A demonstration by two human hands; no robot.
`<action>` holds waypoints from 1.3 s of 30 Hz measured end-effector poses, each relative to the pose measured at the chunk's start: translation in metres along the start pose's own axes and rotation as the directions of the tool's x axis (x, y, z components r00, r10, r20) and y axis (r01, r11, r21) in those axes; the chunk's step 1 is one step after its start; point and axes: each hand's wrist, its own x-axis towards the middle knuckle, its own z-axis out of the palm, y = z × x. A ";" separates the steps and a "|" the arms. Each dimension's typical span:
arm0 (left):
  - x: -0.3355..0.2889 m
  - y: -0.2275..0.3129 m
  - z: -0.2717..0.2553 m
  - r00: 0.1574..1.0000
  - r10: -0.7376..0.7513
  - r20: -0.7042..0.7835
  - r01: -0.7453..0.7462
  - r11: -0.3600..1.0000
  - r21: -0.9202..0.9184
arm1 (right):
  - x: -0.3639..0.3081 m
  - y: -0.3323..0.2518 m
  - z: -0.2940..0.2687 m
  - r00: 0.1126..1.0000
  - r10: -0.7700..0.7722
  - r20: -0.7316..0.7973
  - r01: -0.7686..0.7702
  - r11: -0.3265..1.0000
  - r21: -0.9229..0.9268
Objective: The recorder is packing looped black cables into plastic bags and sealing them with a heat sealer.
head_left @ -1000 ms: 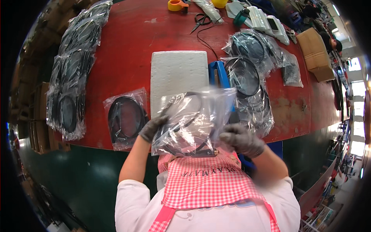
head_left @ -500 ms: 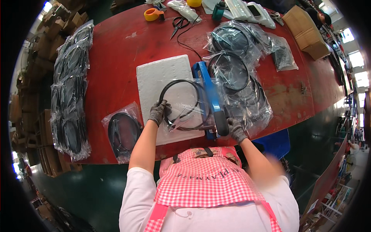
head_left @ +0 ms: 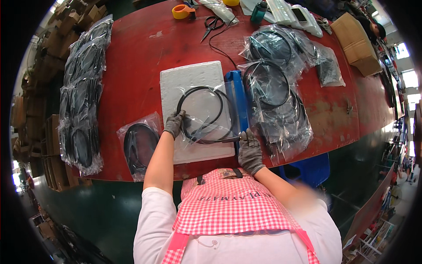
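A coiled black cable (head_left: 222, 103) lies in a clear plastic bag (head_left: 203, 119) over a white foam board (head_left: 191, 72). My left hand (head_left: 175, 125), in a grey glove, is closed on the left side of the bag and coil. The bag's right edge lies across a long blue bag sealer (head_left: 240, 99), whose arm looks lowered. My right hand (head_left: 250, 152), also gloved, is over the near end of the sealer, closed around its handle, which the glove mostly hides. Left of the board lies another bagged cable (head_left: 140, 145).
Bagged cables (head_left: 81, 101) line the table's left side; more bagged cables (head_left: 274, 94) are heaped right of the sealer. Scissors (head_left: 212, 23), orange tape (head_left: 181, 12) and a dark green bottle (head_left: 259, 12) are at the back. A cardboard box (head_left: 355, 42) stands at far right, a blue bin (head_left: 310, 169) below the edge.
My right hand has moved left onto the sealer's near end. The raised arm with its black handle has come down. My left hand still holds the bag. The view has shifted slightly.
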 end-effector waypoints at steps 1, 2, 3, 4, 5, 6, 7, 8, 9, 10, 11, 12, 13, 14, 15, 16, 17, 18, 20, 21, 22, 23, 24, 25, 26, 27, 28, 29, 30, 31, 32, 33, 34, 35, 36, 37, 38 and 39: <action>-0.006 0.002 0.000 0.997 -0.046 0.067 0.047 0.999 -0.009 | -0.004 0.007 0.009 0.996 -0.039 -0.079 0.044 0.997 0.067; -0.019 0.005 0.002 0.986 -0.095 0.139 0.097 0.995 -0.009 | -0.006 0.009 0.012 0.991 -0.036 -0.130 0.047 0.996 0.082; -0.029 0.003 0.004 0.967 -0.143 0.212 0.147 0.989 -0.003 | -0.008 0.013 0.013 0.991 -0.035 -0.133 0.048 0.995 0.093; -0.039 -0.002 -0.012 0.928 -0.158 0.336 0.151 0.987 0.048 | -0.008 0.010 0.014 0.990 -0.044 -0.137 0.060 0.991 0.117; -0.052 -0.004 -0.016 0.866 -0.182 0.465 0.152 0.983 0.102 | -0.007 0.011 0.013 0.989 -0.044 -0.142 0.063 0.989 0.130; -0.066 -0.009 -0.016 0.818 -0.214 0.534 0.236 0.971 0.028 | -0.006 0.011 0.012 0.989 -0.033 -0.147 0.053 0.989 0.140; -0.084 -0.009 -0.006 0.816 -0.195 0.545 0.189 0.980 0.067 | -0.006 0.011 0.010 0.989 -0.025 -0.149 0.047 0.987 0.150; -0.090 -0.018 -0.004 0.833 -0.166 0.528 0.206 0.978 -0.017 | -0.006 0.009 0.009 0.988 -0.020 -0.152 0.045 0.986 0.163; -0.090 -0.025 -0.003 0.850 -0.140 0.509 0.219 0.971 -0.100 | -0.006 0.009 0.009 0.987 -0.020 -0.157 0.047 0.985 0.165; -0.088 -0.032 -0.001 0.880 -0.097 0.466 0.163 0.981 -0.103 | -0.004 0.009 0.007 0.987 -0.025 -0.160 0.051 0.985 0.163; -0.085 -0.038 0.001 0.905 -0.053 0.422 0.106 0.989 -0.102 | -0.003 0.009 0.005 0.986 -0.029 -0.164 0.055 0.985 0.161; -0.082 -0.045 0.003 0.926 -0.007 0.379 0.048 0.994 -0.100 | -0.004 0.008 0.003 0.986 -0.034 -0.165 0.064 0.982 0.177; -0.079 -0.049 0.006 0.962 -0.026 0.272 0.044 0.997 -0.060 | -0.003 0.008 0.003 0.987 -0.032 -0.160 0.061 0.983 0.175; -0.074 -0.052 0.010 0.986 -0.040 0.160 0.044 0.999 -0.021 | -0.003 0.009 0.004 0.987 -0.031 -0.155 0.058 0.983 0.174; -0.070 -0.055 0.014 0.998 -0.049 0.046 0.048 0.999 0.018 | -0.004 0.010 0.004 0.988 -0.031 -0.149 0.057 0.983 0.172; -0.074 -0.051 0.022 1.000 -0.003 0.008 0.002 0.991 0.131 | -0.003 0.009 0.002 0.988 -0.031 -0.150 0.057 0.984 0.171; -0.068 -0.055 0.020 1.000 0.013 0.014 -0.015 0.992 0.124 | -0.003 0.008 0.002 0.988 -0.032 -0.154 0.058 0.984 0.166; -0.059 -0.062 0.015 0.999 0.030 0.019 -0.032 0.993 0.117 | -0.004 0.007 0.002 0.987 -0.034 -0.157 0.059 0.985 0.162; -0.062 -0.056 0.022 0.992 -0.030 0.126 0.043 0.994 -0.103 | -0.005 0.009 0.006 0.986 -0.028 -0.165 0.055 0.986 0.159; -0.071 -0.048 0.036 0.966 -0.085 0.245 0.159 0.941 -0.298 | -0.007 0.013 0.008 0.985 -0.018 -0.169 0.045 0.987 0.156; -0.083 -0.040 0.043 0.929 -0.106 0.354 0.276 0.837 -0.472 | -0.007 0.011 0.008 0.985 -0.021 -0.173 0.050 0.985 0.163; -0.082 -0.045 0.045 0.942 -0.065 0.329 0.228 0.843 -0.487 | -0.007 0.010 0.008 0.985 -0.021 -0.174 0.051 0.984 0.169; -0.078 -0.053 0.046 0.953 -0.024 0.303 0.180 0.848 -0.499 | -0.008 0.010 0.008 0.985 -0.020 -0.174 0.051 0.983 0.175; -0.074 -0.061 0.044 0.961 0.021 0.275 0.128 0.849 -0.513 | -0.006 0.008 0.007 0.984 -0.025 -0.175 0.057 0.982 0.180; -0.068 -0.066 0.041 0.968 -0.002 0.252 0.131 0.858 -0.496 | -0.005 0.006 0.006 0.983 -0.028 -0.180 0.060 0.982 0.178; -0.063 -0.071 0.037 0.962 -0.011 0.272 0.149 0.858 -0.492 | -0.005 0.004 0.005 0.982 -0.031 -0.185 0.064 0.982 0.176; -0.062 -0.071 0.036 0.955 -0.021 0.294 0.169 0.857 -0.486 | -0.005 0.004 0.005 0.981 -0.031 -0.189 0.065 0.983 0.173; -0.061 -0.072 0.036 0.948 -0.032 0.316 0.188 0.857 -0.479 | -0.005 0.004 0.005 0.981 -0.034 -0.193 0.068 0.983 0.173; -0.060 -0.073 0.035 0.948 -0.033 0.315 0.188 0.858 -0.478 | -0.005 0.005 0.005 0.980 -0.038 -0.196 0.072 0.982 0.173; -0.061 -0.072 0.037 0.948 -0.035 0.315 0.190 0.859 -0.476 | -0.005 0.006 0.005 0.979 -0.040 -0.199 0.075 0.982 0.172; -0.062 -0.070 0.038 0.948 -0.037 0.315 0.191 0.859 -0.474 | -0.005 0.006 0.005 0.978 -0.038 -0.206 0.074 0.982 0.171; -0.062 -0.069 0.040 0.942 -0.043 0.332 0.200 0.867 -0.457 | -0.005 0.006 0.005 0.976 -0.037 -0.213 0.074 0.983 0.171; -0.062 -0.067 0.040 0.937 -0.045 0.346 0.206 0.873 -0.443 | -0.004 0.006 0.004 0.975 -0.041 -0.220 0.079 0.982 0.170; -0.062 -0.065 0.041 0.932 -0.047 0.360 0.210 0.878 -0.430 | -0.004 0.005 0.004 0.980 -0.011 -0.199 0.050 0.980 0.193; -0.062 -0.064 0.042 0.926 -0.045 0.375 0.220 0.871 -0.439 | -0.005 0.006 0.002 0.984 0.017 -0.176 0.021 0.976 0.215; -0.065 -0.065 0.040 0.924 -0.040 0.379 0.225 0.861 -0.457 | -0.002 0.002 -0.002 0.989 0.035 -0.144 0.001 0.970 0.241; -0.067 -0.066 0.037 0.924 -0.034 0.382 0.228 0.849 -0.476 | 0.001 0.000 -0.010 0.987 0.041 -0.154 -0.004 0.972 0.233; -0.065 -0.069 0.032 0.923 -0.032 0.382 0.228 0.848 -0.478 | 0.009 0.001 -0.011 0.960 0.258 -0.112 -0.141 0.785 0.604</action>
